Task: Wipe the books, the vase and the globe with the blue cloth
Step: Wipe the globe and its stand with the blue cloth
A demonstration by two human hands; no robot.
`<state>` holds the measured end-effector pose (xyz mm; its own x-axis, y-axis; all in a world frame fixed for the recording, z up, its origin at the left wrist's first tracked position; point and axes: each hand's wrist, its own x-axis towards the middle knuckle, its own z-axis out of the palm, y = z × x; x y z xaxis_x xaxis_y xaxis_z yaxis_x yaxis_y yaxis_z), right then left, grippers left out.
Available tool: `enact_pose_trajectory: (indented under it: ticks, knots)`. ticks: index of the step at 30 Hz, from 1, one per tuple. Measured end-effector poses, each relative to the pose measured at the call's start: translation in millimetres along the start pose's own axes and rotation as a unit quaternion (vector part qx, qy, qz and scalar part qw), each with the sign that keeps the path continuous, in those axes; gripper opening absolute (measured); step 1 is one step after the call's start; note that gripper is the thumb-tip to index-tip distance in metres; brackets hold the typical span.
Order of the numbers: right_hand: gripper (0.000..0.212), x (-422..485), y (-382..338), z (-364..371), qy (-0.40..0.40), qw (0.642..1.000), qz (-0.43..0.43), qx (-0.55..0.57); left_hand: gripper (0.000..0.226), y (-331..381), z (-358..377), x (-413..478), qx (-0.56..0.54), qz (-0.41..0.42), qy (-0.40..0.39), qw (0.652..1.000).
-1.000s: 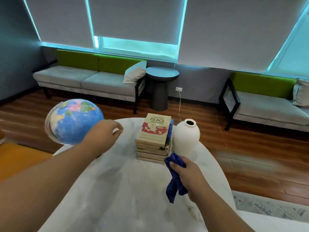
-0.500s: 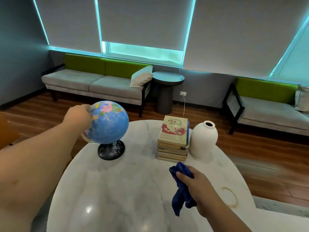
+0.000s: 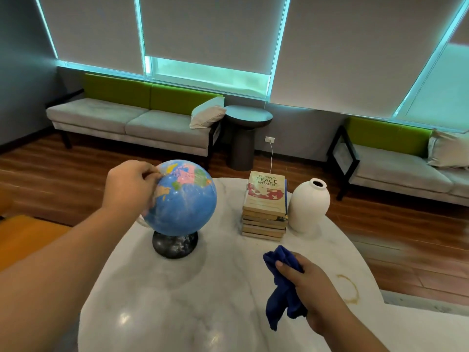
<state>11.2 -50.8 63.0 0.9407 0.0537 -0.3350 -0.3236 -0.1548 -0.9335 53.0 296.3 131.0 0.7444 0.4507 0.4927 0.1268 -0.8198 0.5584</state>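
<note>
A blue globe (image 3: 184, 200) on a dark round base stands on the left part of the white marble table (image 3: 193, 295). My left hand (image 3: 130, 186) grips the globe's upper left side, fingers curled against it. A stack of several books (image 3: 265, 208) sits at the table's far middle, with a white vase (image 3: 309, 208) upright just to its right. My right hand (image 3: 308, 283) holds the crumpled blue cloth (image 3: 281, 288) above the table's near right part, apart from the books and vase.
A brown ring stain (image 3: 349, 288) marks the table at the right. Beyond the table are a wooden floor, a grey and green sofa (image 3: 132, 118), a dark round side table (image 3: 245, 135) and a second sofa (image 3: 396, 158) at the right.
The globe has come down from the air at the left onto the table, my left hand shifting to its upper left side. My right hand with the cloth has stayed low at the right.
</note>
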Motion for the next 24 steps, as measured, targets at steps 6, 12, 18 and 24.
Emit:
enact_pose_trajectory:
  ticks: [6,12,18,24]
  knots:
    - [0.021,-3,-30,-9,0.019,0.998,-0.056,-0.009,0.005,29,-7,-61,-0.06,0.035,-0.012,0.998]
    - [0.022,-16,-43,-4,0.015,0.991,-0.13,0.002,0.012,51,-10,-112,-0.137,0.01,-0.047,0.989]
    - [0.021,-21,-34,3,0.015,0.989,-0.15,0.012,0.022,48,-14,-120,-0.18,0.005,-0.095,0.979]
    - [0.017,-25,-24,13,-0.015,0.984,-0.128,0.12,0.021,55,-8,-112,-0.275,-0.048,-0.09,0.956]
